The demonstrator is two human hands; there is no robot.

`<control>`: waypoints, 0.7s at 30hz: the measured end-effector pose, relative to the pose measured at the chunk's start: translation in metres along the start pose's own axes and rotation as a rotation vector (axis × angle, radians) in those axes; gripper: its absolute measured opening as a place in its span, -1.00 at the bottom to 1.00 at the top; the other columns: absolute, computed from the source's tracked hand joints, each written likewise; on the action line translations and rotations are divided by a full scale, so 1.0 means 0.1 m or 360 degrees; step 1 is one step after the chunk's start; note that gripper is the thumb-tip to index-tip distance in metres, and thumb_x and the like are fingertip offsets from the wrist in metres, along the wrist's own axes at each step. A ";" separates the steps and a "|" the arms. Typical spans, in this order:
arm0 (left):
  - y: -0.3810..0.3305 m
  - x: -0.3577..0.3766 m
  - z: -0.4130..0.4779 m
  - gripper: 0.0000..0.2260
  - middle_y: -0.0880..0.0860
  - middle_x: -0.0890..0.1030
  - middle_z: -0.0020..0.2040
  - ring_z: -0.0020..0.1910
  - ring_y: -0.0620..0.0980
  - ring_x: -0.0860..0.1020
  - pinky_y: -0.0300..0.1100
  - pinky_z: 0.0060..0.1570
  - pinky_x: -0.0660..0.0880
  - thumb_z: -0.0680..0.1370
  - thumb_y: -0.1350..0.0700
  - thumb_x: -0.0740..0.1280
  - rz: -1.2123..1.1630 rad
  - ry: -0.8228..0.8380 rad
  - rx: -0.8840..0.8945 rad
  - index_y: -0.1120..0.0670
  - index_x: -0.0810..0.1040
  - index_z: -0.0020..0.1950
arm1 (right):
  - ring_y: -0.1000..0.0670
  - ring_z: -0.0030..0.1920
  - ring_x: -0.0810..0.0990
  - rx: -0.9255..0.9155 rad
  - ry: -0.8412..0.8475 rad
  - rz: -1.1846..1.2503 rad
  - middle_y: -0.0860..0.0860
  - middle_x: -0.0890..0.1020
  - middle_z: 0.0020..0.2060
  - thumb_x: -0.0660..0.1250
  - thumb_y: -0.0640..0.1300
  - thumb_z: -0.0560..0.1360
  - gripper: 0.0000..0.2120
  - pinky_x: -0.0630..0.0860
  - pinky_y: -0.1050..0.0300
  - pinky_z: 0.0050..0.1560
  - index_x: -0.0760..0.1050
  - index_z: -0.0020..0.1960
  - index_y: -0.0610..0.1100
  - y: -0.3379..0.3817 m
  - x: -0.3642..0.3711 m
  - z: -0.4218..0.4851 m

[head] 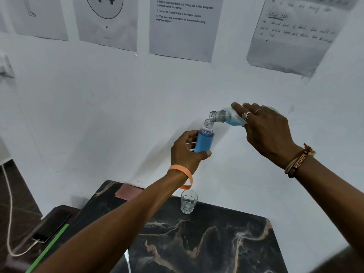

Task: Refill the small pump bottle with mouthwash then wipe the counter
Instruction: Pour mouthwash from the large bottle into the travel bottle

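My left hand (186, 149) grips a small clear bottle (204, 138), uncapped and nearly full of blue mouthwash, held upright in the air above the counter. My right hand (266, 131) holds a larger clear mouthwash bottle (226, 118) tipped on its side, its open neck right above the small bottle's mouth. Some blue liquid lies in the larger bottle's lower side. No pump top is in view.
A dark marbled counter (206, 243) lies below, against a white wall. On it stand a small glass of clear liquid (188, 201) and a pink cloth (128, 193) at the back left. A phone on a cable (52, 225) lies on a lower surface to the left.
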State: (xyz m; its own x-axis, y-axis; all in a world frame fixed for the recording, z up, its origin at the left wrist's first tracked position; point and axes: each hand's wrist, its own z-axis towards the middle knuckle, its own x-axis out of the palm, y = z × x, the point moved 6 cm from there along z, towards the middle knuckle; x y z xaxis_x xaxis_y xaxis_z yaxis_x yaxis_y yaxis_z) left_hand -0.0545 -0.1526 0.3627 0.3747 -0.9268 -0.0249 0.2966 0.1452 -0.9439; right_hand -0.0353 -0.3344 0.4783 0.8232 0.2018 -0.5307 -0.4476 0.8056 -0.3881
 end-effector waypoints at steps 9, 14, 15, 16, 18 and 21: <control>0.00 -0.01 0.00 -0.47 -0.01 0.62 0.12 0.02 -0.03 0.59 -0.31 -0.06 0.55 0.30 0.18 0.58 0.0008 -0.0004 0.0005 0.03 0.50 0.22 | -0.26 0.03 0.61 0.0035 0.0068 -0.0006 -0.18 0.63 0.16 0.37 -0.39 0.43 -0.44 0.53 -0.06 0.00 0.46 0.41 -0.12 0.01 0.00 0.00; 0.00 -0.01 0.00 -0.47 0.00 0.62 0.12 0.03 -0.02 0.59 -0.30 -0.05 0.56 0.30 0.18 0.58 0.0009 0.0004 0.0003 0.02 0.50 0.22 | -0.25 0.02 0.61 0.0026 0.0080 -0.0013 -0.18 0.62 0.16 0.36 -0.39 0.44 -0.44 0.52 -0.06 -0.01 0.46 0.41 -0.12 0.01 -0.01 0.01; 0.00 -0.01 0.00 -0.47 -0.01 0.61 0.12 0.03 -0.03 0.59 -0.31 -0.06 0.55 0.30 0.18 0.58 0.0012 0.0004 0.0005 0.02 0.50 0.22 | -0.26 0.03 0.61 0.0027 0.0083 -0.0014 -0.19 0.62 0.17 0.36 -0.39 0.45 -0.44 0.52 -0.07 0.01 0.45 0.41 -0.12 0.01 -0.01 0.01; 0.00 -0.01 0.00 -0.47 -0.01 0.61 0.12 0.03 -0.03 0.59 -0.32 -0.07 0.55 0.30 0.17 0.58 0.0015 0.0004 0.0006 0.02 0.50 0.22 | -0.26 0.04 0.61 0.0028 0.0083 -0.0016 -0.19 0.62 0.18 0.36 -0.39 0.45 -0.44 0.53 -0.07 0.02 0.45 0.42 -0.12 0.01 -0.01 0.01; 0.00 0.00 0.00 -0.47 -0.02 0.61 0.12 0.02 -0.04 0.58 -0.35 -0.08 0.53 0.30 0.17 0.58 0.0020 0.0002 0.0007 0.02 0.50 0.22 | -0.27 0.04 0.61 0.0026 0.0078 -0.0013 -0.20 0.62 0.17 0.36 -0.39 0.45 -0.45 0.53 -0.08 0.03 0.46 0.41 -0.13 0.01 0.00 0.01; 0.00 0.00 0.00 -0.47 -0.01 0.61 0.13 0.03 -0.03 0.59 -0.32 -0.06 0.54 0.31 0.17 0.58 0.0025 0.0000 0.0008 0.03 0.49 0.22 | -0.27 0.02 0.61 0.0013 0.0053 -0.0011 -0.20 0.63 0.15 0.37 -0.41 0.43 -0.44 0.54 -0.07 -0.01 0.47 0.40 -0.14 0.01 0.00 0.01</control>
State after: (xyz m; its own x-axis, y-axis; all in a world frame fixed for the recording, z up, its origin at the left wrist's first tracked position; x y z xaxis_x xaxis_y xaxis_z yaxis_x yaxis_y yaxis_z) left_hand -0.0544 -0.1520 0.3629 0.3792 -0.9245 -0.0394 0.2952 0.1613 -0.9417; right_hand -0.0356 -0.3334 0.4786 0.8141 0.1773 -0.5531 -0.4387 0.8117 -0.3856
